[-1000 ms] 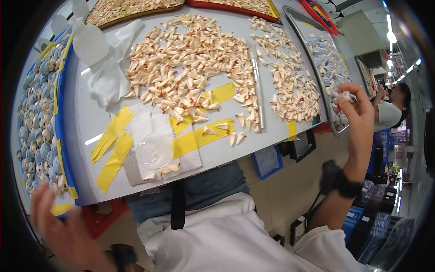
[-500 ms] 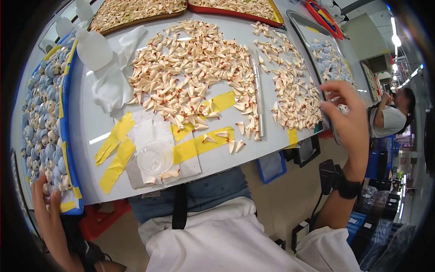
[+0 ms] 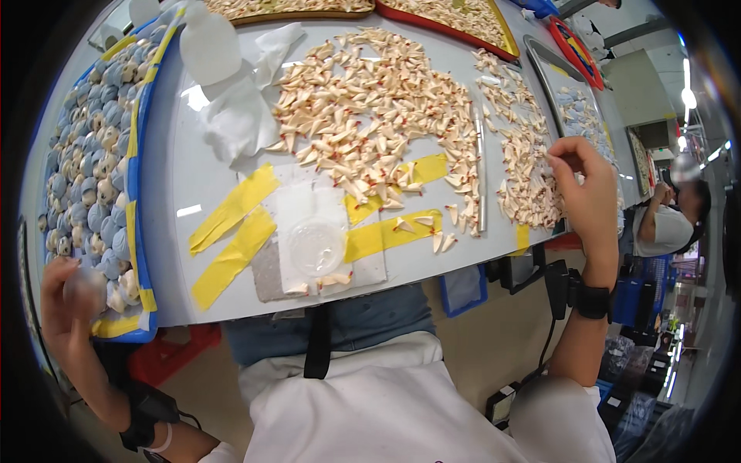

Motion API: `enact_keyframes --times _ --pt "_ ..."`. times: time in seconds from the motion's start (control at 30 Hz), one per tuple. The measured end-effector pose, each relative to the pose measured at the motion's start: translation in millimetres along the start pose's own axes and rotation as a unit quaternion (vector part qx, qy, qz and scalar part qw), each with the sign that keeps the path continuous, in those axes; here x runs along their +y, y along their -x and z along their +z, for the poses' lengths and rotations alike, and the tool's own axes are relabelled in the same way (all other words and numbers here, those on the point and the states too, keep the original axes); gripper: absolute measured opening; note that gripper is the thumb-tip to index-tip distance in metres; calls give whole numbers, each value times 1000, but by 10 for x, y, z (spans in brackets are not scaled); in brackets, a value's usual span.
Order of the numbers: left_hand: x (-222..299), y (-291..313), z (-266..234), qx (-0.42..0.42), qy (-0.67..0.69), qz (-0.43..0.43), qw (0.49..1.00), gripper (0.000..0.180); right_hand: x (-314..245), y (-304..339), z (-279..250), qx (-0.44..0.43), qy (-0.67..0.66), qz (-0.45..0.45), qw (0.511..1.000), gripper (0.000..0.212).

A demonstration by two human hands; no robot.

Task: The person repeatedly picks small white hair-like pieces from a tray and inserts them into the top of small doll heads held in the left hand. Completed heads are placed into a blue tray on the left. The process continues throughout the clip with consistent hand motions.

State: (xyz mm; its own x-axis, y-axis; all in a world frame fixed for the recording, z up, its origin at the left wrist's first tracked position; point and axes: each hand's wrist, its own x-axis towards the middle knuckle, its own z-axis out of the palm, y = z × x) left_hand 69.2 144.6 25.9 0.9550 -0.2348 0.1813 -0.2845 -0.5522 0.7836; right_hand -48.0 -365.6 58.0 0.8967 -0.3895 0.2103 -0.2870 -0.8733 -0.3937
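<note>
At the near corner of the blue-rimmed tray, my left hand has its fingers curled around something round and blurred. Small rounded blue-and-cream pieces fill that tray. My right hand is raised at the right side of the table, thumb and forefinger together in a pinch. What sits between those fingertips is too small to make out. Just left of it lies a group of small cream cone-shaped pieces with red tips. A larger heap of the same cream pieces spreads over the middle of the white table.
A clear bar divides the cream pieces. Near the front edge are a round clear dish and yellow tape strips. A white bottle and crumpled white cloth stand behind. At right is a metal tray; another person sits beyond.
My view has turned, so the table sits further right in it. My right thumb and forefinger have come together. My left hand has curled and lifted slightly at the tray corner.
</note>
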Motion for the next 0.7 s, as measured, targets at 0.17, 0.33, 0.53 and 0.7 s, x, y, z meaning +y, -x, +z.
enact_keyframes --times 0.17,0.33,0.53,0.7 --pt "124 -12 46 45 -41 11 998 23 -204 78 -164 4 -97 -84 992 17" --pt "323 125 258 203 290 -62 933 27 -633 254 -225 -54 -263 -58 961 12" --pt "833 374 1128 -53 599 15 799 32 -1070 231 88 -93 -288 -127 945 6" --pt "1086 361 1264 -106 538 -196 813 39 -1249 131 217 -115 -272 -190 936 10"
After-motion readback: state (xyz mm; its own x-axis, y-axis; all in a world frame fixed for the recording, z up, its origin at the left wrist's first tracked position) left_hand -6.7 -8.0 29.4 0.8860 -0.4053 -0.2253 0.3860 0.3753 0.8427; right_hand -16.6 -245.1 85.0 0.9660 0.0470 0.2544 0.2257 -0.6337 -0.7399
